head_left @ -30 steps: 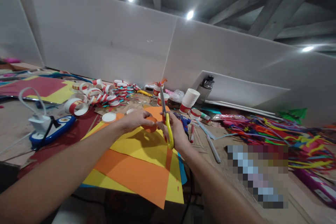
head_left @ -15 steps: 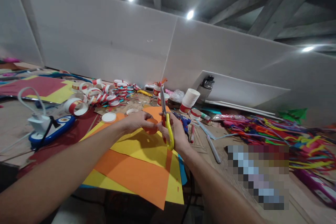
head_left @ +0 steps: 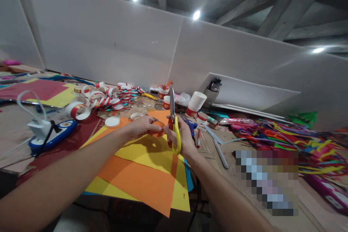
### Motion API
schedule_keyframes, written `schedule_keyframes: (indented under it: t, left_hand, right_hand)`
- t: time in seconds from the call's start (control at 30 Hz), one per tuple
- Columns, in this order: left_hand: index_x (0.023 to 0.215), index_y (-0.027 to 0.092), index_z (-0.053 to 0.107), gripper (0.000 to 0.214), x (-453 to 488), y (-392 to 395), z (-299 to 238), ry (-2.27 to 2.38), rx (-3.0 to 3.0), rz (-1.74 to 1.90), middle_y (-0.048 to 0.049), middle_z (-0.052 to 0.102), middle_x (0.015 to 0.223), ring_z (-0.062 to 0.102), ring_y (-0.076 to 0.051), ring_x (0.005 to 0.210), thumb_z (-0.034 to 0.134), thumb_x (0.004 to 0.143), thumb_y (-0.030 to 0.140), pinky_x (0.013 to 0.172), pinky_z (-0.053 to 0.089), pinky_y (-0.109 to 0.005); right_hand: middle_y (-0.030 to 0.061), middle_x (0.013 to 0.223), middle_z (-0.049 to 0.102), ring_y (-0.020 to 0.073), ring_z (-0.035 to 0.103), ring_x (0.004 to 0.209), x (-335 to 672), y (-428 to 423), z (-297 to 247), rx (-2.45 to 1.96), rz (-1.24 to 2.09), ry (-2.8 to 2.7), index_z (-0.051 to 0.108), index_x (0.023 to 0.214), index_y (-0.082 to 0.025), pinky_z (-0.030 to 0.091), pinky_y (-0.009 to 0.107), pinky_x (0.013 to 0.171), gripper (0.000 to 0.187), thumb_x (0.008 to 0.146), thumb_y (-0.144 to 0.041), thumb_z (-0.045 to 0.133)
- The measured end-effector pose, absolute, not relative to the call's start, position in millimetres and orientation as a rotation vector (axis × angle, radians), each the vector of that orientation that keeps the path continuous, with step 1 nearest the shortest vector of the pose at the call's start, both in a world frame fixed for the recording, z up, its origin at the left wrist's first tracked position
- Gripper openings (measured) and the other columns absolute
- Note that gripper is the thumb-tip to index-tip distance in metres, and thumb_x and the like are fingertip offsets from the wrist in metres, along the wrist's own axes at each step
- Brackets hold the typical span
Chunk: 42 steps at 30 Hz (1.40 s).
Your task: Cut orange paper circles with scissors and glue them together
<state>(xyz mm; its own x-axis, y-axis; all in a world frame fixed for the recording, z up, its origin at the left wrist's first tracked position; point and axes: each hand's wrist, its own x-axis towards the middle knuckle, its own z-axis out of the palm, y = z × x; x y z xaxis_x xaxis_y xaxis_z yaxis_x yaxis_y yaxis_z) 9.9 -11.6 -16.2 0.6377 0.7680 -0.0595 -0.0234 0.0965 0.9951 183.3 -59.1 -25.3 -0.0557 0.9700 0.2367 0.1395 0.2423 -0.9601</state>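
My left hand [head_left: 141, 127] is closed on a small round piece of orange paper [head_left: 157, 130], held above the sheets. The fingertips of my right hand [head_left: 185, 136] come close to the disc's right edge; whether they touch it I cannot tell. In that same hand are scissors [head_left: 176, 134] with yellow and red handles, their blades pointing up and away. Under both hands lie a yellow paper sheet [head_left: 141, 154] and an orange paper sheet [head_left: 144, 181], overlapping. A white round lid [head_left: 112, 121] lies by my left wrist.
Cut red-and-white cup rings [head_left: 78, 110] lie at the back left, near a blue power strip [head_left: 65, 130] with a white plug. Stacked paper cups [head_left: 196, 103], a bottle [head_left: 213, 92] and a blue glue gun [head_left: 191, 125] stand or lie beyond my right hand. Colourful pipe cleaners [head_left: 293, 137] spread out rightward.
The scissors have turned slightly in my right hand, and their blades now stand more upright and a little further right. My left hand keeps hold of the orange paper disc.
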Motion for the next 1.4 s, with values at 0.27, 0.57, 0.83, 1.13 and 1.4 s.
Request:
schedule_keyframes:
  t: [0.27, 0.57, 0.83, 1.13, 1.4]
  left_hand:
    - [0.068, 0.012, 0.067, 0.022, 12.4, -12.3, -19.0, 0.694, 1.257, 0.728, -0.003, 0.064, 0.066, 0.053, -0.011, 0.059, 0.079, 0.063, 0.029, 0.059, 0.037, -0.024]
    - [0.084, 0.013, 0.069, 0.031, 23.4, -19.9, -25.4, 0.627, 1.044, 0.907, -0.0029, 0.07, 0.078, 0.062, -0.011, 0.069, 0.085, 0.065, 0.032, 0.067, 0.045, -0.023]
    - [0.078, 0.011, 0.072, 0.032, 23.6, -17.9, -19.1, 0.684, 1.076, 0.969, -0.0041, 0.071, 0.075, 0.063, -0.013, 0.068, 0.087, 0.056, 0.028, 0.069, 0.047, -0.024]
    - [0.077, 0.01, 0.073, 0.035, 10.8, -9.6, -9.3, 0.651, 1.084, 1.026, -0.006, 0.073, 0.074, 0.064, -0.015, 0.068, 0.09, 0.053, 0.031, 0.073, 0.049, -0.027]
    - [0.074, 0.01, 0.072, 0.032, 9.2, -6.6, -9.2, 0.668, 1.172, 1.027, -0.0064, 0.071, 0.072, 0.061, -0.014, 0.069, 0.086, 0.057, 0.032, 0.068, 0.045, -0.026]
  right_hand:
    - [-0.006, 0.077, 0.054, 0.0056, 0.045, 0.044, 183.7, -58.4, -27.1, -1.117, 0.906, -1.413, 0.047, 0.115, -0.023, 0.041, 0.02, 0.039, 0.05, 0.075, -0.036, 0.074]
    - [0.0025, 0.09, 0.059, 0.0077, 0.045, 0.048, 179.4, -63.1, -18.8, -1.115, 0.896, -1.343, 0.047, 0.121, -0.023, 0.036, 0.023, 0.035, 0.057, 0.074, -0.045, 0.073]
    - [-0.0011, 0.086, 0.056, 0.0069, 0.043, 0.047, 175.5, -68.2, -14.3, -1.103, 0.914, -1.353, 0.046, 0.113, -0.024, 0.035, 0.023, 0.037, 0.053, 0.074, -0.047, 0.073]
    - [0.0007, 0.087, 0.057, 0.0155, 0.061, 0.079, 181.1, -67.2, -13.1, -1.07, 0.913, -1.468, 0.048, 0.117, -0.024, 0.051, 0.028, 0.07, 0.05, 0.078, -0.043, 0.073]
    - [-0.0002, 0.087, 0.058, 0.0114, 0.055, 0.064, 183.5, -65.1, -19.4, -1.091, 0.829, -1.511, 0.047, 0.118, -0.023, 0.046, 0.024, 0.056, 0.047, 0.083, -0.043, 0.071]
